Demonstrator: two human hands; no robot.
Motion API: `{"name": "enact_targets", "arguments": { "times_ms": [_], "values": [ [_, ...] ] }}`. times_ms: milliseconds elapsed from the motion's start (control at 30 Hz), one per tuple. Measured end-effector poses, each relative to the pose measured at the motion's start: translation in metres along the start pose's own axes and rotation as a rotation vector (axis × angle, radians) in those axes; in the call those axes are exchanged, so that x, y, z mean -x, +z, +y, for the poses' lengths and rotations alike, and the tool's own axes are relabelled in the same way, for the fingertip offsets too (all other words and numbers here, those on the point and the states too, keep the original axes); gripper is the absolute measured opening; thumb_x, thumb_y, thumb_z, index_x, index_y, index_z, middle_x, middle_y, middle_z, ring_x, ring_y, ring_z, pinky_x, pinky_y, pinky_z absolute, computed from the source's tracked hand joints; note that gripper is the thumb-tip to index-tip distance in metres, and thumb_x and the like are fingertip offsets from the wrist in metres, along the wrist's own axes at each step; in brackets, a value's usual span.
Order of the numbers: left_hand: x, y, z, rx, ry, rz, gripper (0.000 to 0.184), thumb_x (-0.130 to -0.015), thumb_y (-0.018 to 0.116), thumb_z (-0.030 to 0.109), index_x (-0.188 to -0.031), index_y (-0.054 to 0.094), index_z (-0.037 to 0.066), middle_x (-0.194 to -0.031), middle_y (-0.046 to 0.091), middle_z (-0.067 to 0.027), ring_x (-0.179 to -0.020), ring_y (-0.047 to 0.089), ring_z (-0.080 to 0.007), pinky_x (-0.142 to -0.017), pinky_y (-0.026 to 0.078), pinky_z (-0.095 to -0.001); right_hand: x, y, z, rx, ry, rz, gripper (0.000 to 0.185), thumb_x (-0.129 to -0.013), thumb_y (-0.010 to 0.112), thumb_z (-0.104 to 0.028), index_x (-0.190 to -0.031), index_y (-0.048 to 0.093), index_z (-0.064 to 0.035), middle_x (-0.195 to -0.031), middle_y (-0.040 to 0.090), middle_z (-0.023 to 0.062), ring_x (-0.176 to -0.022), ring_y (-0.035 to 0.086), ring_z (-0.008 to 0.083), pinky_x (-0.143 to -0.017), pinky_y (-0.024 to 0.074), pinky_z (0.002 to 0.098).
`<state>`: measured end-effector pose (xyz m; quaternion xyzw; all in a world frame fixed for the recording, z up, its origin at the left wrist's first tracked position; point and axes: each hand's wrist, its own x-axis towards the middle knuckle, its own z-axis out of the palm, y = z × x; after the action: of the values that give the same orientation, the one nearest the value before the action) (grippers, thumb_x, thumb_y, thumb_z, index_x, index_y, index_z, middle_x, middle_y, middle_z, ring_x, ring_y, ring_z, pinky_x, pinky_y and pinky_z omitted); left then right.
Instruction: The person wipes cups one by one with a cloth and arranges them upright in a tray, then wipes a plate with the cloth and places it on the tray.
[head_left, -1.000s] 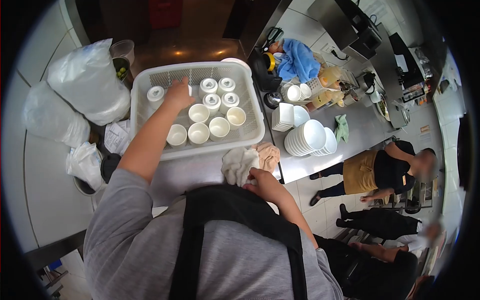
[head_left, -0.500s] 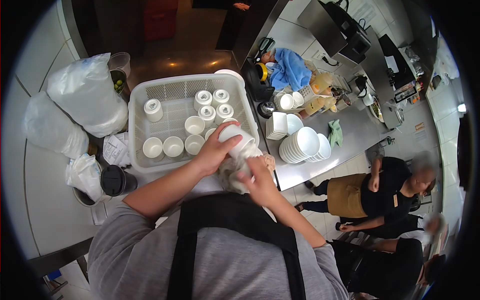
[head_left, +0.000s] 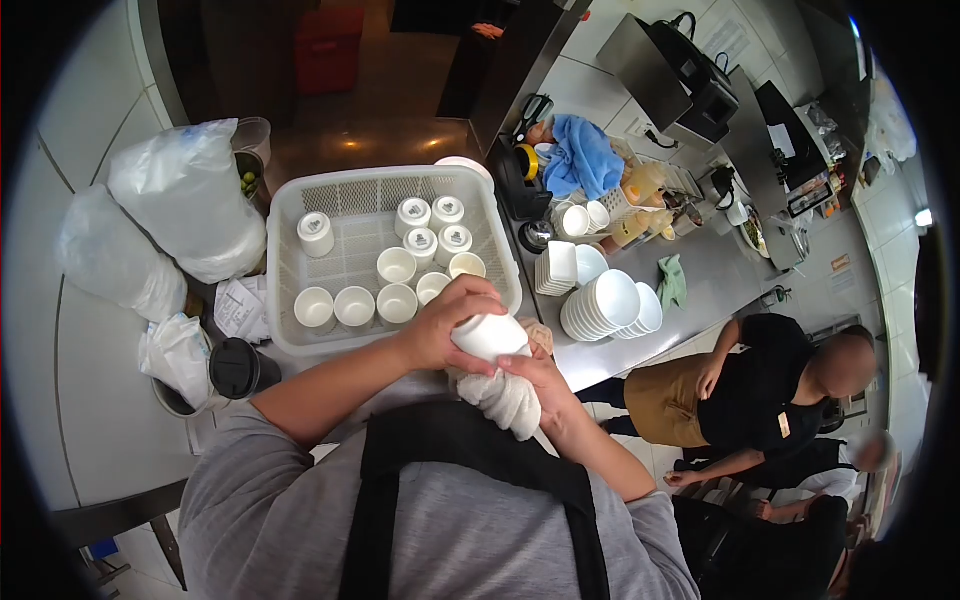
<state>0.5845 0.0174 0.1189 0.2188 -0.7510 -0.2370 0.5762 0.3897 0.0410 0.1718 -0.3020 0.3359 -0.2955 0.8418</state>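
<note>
My left hand (head_left: 447, 322) is closed round a white cup (head_left: 491, 337) in front of my chest, its fingers over the top and its thumb below. My right hand (head_left: 540, 376) grips a beige cloth (head_left: 508, 404) bunched at the cup's lower side, the thumb near the cup. Part of the cloth hangs down toward my apron. Just beyond stands a white plastic basket (head_left: 281, 255). Several cups (head_left: 354, 306) face mouth up in its front part. Farther back, several more cups (head_left: 447, 210) are turned over, their marked bases up.
Stacked white bowls (head_left: 602, 305), a green cloth (head_left: 672, 282) and a blue cloth (head_left: 583, 150) lie on the steel counter to the right. Filled plastic bags (head_left: 190, 200) and a black-lidded cup (head_left: 240, 368) stand left. A person in a tan apron (head_left: 665, 400) stands at right.
The cup has tilted and turned in my left hand. My right hand has gone from a blurred motion at the cloth to gripping it against the cup. The co-worker at right has come closer.
</note>
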Motion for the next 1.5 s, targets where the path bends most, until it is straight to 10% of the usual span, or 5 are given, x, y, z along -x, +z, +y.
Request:
{"name": "enact_targets", "arguments": {
  "times_ms": [200,467,633,867,1500],
  "values": [
    [-0.019,-0.01,0.027,0.571,-1.166,-0.163,0.055,-0.09,0.049,0.056,-0.122,0.048,0.012,-0.108,0.051,-0.0116,-0.103,0.051,-0.021,-0.088,0.043,-0.0349,-0.011,-0.019,-0.003,1.532,-0.641,-0.066,0.037,-0.071,0.067,0.0,-0.107,0.062,-0.0036,-0.103,0.063,0.012,-0.095,0.061,0.0255,-0.08,0.0499,0.0293],
    [0.003,-0.017,-0.008,-0.141,0.227,-0.204,0.057,-0.081,0.067,0.045,-0.125,0.048,0.015,-0.115,0.05,-0.0138,-0.102,0.055,-0.0304,-0.08,0.05,-0.0378,0.006,-0.003,0.0,0.125,0.039,-0.035,0.033,-0.084,0.065,0.0,-0.116,0.058,-0.003,-0.105,0.065,0.0069,-0.093,0.064,0.0164,-0.08,0.0529,0.0305],
    [-0.01,-0.002,0.026,0.597,-0.966,-0.074,0.046,-0.089,0.059,0.04,-0.123,0.047,0.011,-0.108,0.053,-0.0102,-0.096,0.055,-0.0168,-0.075,0.05,-0.0324,0.001,-0.009,0.007,0.77,-0.307,-0.027,0.026,-0.084,0.065,-0.003,-0.11,0.061,-0.0022,-0.106,0.065,0.0049,-0.095,0.063,0.0155,-0.08,0.0512,0.0286],
    [-0.018,-0.023,0.017,-0.261,0.244,-0.309,0.054,-0.08,0.066,0.045,-0.117,0.053,0.008,-0.113,0.054,-0.0138,-0.095,0.059,-0.0267,-0.08,0.048,-0.0324,0.013,-0.009,-0.006,0.084,0.053,-0.122,0.036,-0.082,0.067,-0.001,-0.117,0.058,-0.0037,-0.107,0.065,0.0072,-0.094,0.065,0.0171,-0.085,0.0526,0.0326],
    [-0.024,0.003,0.022,0.119,-0.227,-0.329,0.047,-0.094,0.054,0.018,-0.137,0.039,0.009,-0.127,0.041,-0.0125,-0.112,0.05,-0.0275,-0.095,0.042,-0.0367,0.009,-0.011,-0.06,1.064,-0.32,0.123,0.03,-0.093,0.06,-0.025,-0.095,0.068,0.0035,-0.079,0.066,0.0024,-0.073,0.055,0.0059,-0.066,0.0471,0.0253]
  ]
}}
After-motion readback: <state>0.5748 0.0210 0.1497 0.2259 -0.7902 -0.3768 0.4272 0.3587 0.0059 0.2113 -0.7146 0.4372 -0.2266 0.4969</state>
